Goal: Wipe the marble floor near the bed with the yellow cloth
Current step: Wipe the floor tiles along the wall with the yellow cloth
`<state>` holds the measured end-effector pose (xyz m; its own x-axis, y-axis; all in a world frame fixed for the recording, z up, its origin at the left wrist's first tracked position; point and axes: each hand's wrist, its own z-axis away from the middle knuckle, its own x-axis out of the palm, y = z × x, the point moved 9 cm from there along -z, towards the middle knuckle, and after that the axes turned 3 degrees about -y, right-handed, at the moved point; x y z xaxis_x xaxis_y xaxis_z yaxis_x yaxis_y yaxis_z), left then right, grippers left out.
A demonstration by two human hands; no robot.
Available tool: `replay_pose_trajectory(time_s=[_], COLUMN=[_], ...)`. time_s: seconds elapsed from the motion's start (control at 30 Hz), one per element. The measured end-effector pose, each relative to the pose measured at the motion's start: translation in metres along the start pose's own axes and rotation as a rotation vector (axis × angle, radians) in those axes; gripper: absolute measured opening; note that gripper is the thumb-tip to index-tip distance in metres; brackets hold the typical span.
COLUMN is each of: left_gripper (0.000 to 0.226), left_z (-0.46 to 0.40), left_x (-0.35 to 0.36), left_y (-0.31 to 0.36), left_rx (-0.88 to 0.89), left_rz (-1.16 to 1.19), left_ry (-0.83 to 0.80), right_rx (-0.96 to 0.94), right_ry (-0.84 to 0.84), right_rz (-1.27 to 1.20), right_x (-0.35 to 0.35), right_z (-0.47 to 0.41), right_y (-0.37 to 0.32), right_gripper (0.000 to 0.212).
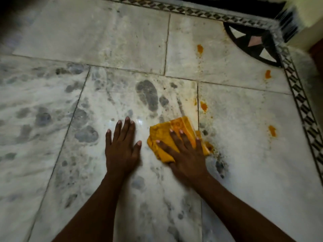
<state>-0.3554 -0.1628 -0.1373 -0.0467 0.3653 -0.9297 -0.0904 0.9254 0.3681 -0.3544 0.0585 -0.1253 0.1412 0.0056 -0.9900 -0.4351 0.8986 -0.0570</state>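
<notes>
A crumpled yellow cloth (158,135) lies on the white and grey marble floor (108,37) at the middle of the view. My right hand (183,151) presses flat on top of it, fingers spread, covering its lower right part. My left hand (122,147) rests flat on the bare floor just left of the cloth, fingers apart, holding nothing. Several orange stains mark the floor to the right: one by the tile joint (203,106), one at the cloth's right edge (209,146), others farther right (272,131) and farther back (200,48).
A black and white patterned border strip (304,109) runs along the right and far edges of the floor, with a dark fan-shaped inlay (251,42) in the corner. A pale yellow upright surface (312,13) stands at the top right. Grey footprint-like smudges (147,95) mark the tiles.
</notes>
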Motion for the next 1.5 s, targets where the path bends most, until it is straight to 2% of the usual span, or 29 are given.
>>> replay_pose_trajectory(time_s=[0.07, 0.13, 0.2, 0.33, 0.5, 0.57, 0.6, 0.67, 0.73, 0.77, 0.83, 0.9, 0.97, 1.0, 1.07, 1.13, 1.2, 1.27, 1.37, 1.43, 1.5], left_gripper=[0.075, 0.075, 0.076, 0.079, 0.079, 0.079, 0.078, 0.077, 0.076, 0.075, 0.074, 0.075, 0.080, 0.083, 0.086, 0.084, 0.082, 0.082, 0.082, 0.083, 0.083], left_z=[-0.007, -0.004, 0.002, -0.002, 0.000, 0.000, -0.001, 0.001, 0.000, 0.000, 0.003, 0.004, 0.010, 0.014, 0.026, 0.044, 0.048, 0.046, 0.048, 0.048, 0.048], left_x=[-0.004, 0.000, 0.003, 0.003, -0.001, 0.000, -0.001, 0.000, 0.000, -0.001, -0.004, -0.004, -0.001, 0.003, 0.016, 0.023, 0.024, 0.023, 0.018, 0.019, 0.023], left_y=[0.001, 0.000, 0.000, 0.000, 0.003, 0.003, 0.004, 0.002, 0.005, 0.005, 0.007, 0.013, 0.015, 0.018, 0.028, 0.037, 0.041, 0.041, 0.042, 0.043, 0.046], left_rx=[-0.001, -0.002, -0.003, -0.012, -0.004, -0.005, -0.002, -0.008, -0.005, -0.008, 0.000, 0.013, 0.016, 0.018, 0.030, 0.025, 0.024, 0.026, 0.025, 0.035, 0.029], left_rz=[0.005, 0.002, 0.000, 0.017, 0.034, 0.037, 0.037, 0.024, 0.029, 0.043, 0.055, 0.060, 0.050, 0.050, 0.026, -0.027, -0.047, -0.040, -0.035, -0.032, 0.006], left_ry=[0.020, -0.016, -0.028, 0.010, -0.004, -0.010, -0.008, 0.002, 0.003, 0.007, 0.023, 0.006, -0.035, -0.054, -0.086, -0.054, -0.021, -0.020, -0.007, -0.002, -0.024], right_rx=[0.081, 0.152, 0.186, 0.256, -0.136, -0.150, -0.072, 0.207, 0.424, 0.447, 0.311, 0.066, -0.123, -0.149, -0.006, 0.267, 0.422, 0.351, 0.020, -0.106, -0.059], right_ry=[0.004, -0.089, -0.110, 0.049, 0.038, 0.060, 0.077, 0.100, 0.137, 0.148, 0.168, 0.141, 0.088, 0.092, 0.137, 0.178, 0.194, 0.195, 0.179, 0.152, 0.166], right_rz=[0.038, 0.069, 0.047, -0.068, 0.038, 0.066, 0.064, 0.006, -0.074, -0.111, -0.111, -0.063, -0.037, -0.018, 0.016, -0.060, -0.145, -0.155, -0.081, -0.045, 0.013], right_x=[-0.009, -0.007, -0.005, -0.002, 0.015, 0.016, 0.014, 0.011, 0.009, 0.009, 0.012, 0.017, 0.020, 0.019, 0.017, 0.010, 0.010, 0.013, 0.018, 0.020, 0.019], right_z=[-0.003, -0.014, -0.021, -0.036, 0.057, 0.083, 0.078, 0.054, 0.026, 0.020, 0.031, 0.073, 0.119, 0.127, 0.114, 0.079, 0.049, 0.048, 0.102, 0.145, 0.158], right_y=[0.032, 0.058, 0.063, 0.043, 0.016, 0.045, 0.066, 0.099, 0.099, 0.085, 0.048, 0.022, 0.021, 0.037, 0.083, 0.115, 0.107, 0.070, 0.015, 0.013, 0.051], right_gripper=[0.072, 0.071, 0.074, 0.070, 0.064, 0.063, 0.063, 0.065, 0.064, 0.063, 0.063, 0.066, 0.072, 0.073, 0.069, 0.063, 0.060, 0.058, 0.060, 0.066, 0.067])
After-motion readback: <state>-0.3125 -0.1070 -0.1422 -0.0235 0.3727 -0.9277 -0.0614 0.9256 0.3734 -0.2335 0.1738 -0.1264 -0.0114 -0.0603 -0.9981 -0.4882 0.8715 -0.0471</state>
